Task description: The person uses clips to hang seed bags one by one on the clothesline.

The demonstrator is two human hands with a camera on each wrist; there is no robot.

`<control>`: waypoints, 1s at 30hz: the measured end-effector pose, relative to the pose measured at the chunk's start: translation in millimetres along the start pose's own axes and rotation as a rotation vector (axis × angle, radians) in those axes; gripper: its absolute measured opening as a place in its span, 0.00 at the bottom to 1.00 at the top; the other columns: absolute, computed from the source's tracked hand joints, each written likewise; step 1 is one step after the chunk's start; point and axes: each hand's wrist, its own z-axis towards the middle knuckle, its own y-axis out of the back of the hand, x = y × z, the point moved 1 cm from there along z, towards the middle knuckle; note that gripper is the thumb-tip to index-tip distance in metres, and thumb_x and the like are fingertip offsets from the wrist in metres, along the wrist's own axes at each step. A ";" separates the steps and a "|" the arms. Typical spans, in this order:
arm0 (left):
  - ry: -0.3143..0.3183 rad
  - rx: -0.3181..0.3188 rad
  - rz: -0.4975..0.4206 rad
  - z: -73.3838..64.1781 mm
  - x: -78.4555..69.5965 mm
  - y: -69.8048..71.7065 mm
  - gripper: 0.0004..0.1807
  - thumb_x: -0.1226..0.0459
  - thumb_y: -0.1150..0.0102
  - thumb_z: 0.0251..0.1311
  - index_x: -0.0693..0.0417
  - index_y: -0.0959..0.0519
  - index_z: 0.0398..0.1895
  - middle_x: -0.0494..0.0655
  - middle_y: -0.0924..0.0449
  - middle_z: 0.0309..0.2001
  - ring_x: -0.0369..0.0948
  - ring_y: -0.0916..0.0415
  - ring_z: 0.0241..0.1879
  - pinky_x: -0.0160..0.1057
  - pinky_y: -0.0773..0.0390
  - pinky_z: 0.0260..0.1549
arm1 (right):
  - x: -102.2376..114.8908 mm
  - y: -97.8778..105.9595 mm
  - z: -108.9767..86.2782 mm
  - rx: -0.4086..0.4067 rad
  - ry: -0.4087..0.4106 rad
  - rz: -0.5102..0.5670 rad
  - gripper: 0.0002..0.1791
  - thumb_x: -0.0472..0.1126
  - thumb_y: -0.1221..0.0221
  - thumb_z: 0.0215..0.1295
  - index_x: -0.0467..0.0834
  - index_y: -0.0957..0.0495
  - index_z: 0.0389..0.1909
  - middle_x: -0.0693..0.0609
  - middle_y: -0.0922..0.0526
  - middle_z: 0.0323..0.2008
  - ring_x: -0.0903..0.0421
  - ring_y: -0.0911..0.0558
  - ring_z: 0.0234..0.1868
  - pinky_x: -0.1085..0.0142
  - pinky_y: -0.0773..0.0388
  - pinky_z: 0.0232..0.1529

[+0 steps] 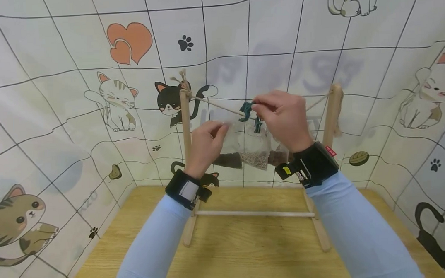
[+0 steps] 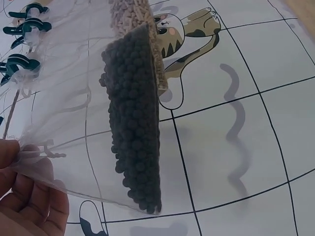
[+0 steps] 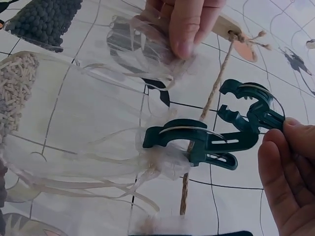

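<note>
My left hand point(image 1: 208, 146) pinches the top corner of a clear bag of dark round pellets point(image 2: 133, 118), which hangs from the fingers below the twine point(image 1: 221, 106). Between thumb and fingertips, my right hand point(image 1: 283, 115) holds a green spring clip point(image 3: 259, 118) by its handles. Its jaws stand apart beside the twine, with nothing between them. Just by it, a second green clip point(image 3: 197, 140) fastens the gathered top of a bag of pale pellets point(image 1: 255, 157) to the twine. A bag with reddish-brown contents point(image 1: 277, 158) hangs behind the right hand, partly hidden.
The twine runs between a left wooden post point(image 1: 186, 128) and a right wooden post point(image 1: 331, 117). A white crossbar point(image 1: 253, 213) joins the stand low down on the wood-grain table point(image 1: 246, 254). A cat-print cloth point(image 1: 218, 35) forms the backdrop.
</note>
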 end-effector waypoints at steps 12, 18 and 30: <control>0.078 0.045 -0.100 19.6 -2.6 -1.4 0.11 0.61 0.49 0.64 0.56 0.18 0.32 0.46 0.22 0.24 0.39 0.31 0.23 0.35 0.33 0.24 | -1.7 -15.0 25.7 0.176 -0.034 -0.078 0.07 0.40 0.41 0.60 0.42 0.16 0.33 0.48 0.18 0.25 0.56 0.23 0.26 0.65 0.29 0.30; 0.114 0.083 -0.154 22.0 -2.7 0.8 0.12 0.61 0.50 0.65 0.56 0.19 0.36 0.48 0.20 0.28 0.40 0.28 0.27 0.36 0.31 0.26 | -1.4 -21.4 28.8 0.252 -0.081 -0.072 0.07 0.39 0.41 0.61 0.41 0.16 0.33 0.47 0.17 0.27 0.56 0.21 0.27 0.65 0.28 0.29; 0.115 0.062 -0.119 20.5 -0.4 3.1 0.09 0.61 0.46 0.62 0.53 0.17 0.35 0.46 0.17 0.30 0.37 0.23 0.30 0.36 0.28 0.29 | -0.6 -24.1 28.8 0.390 -0.197 0.001 0.14 0.43 0.38 0.56 0.40 0.18 0.41 0.45 0.15 0.36 0.53 0.17 0.36 0.63 0.24 0.39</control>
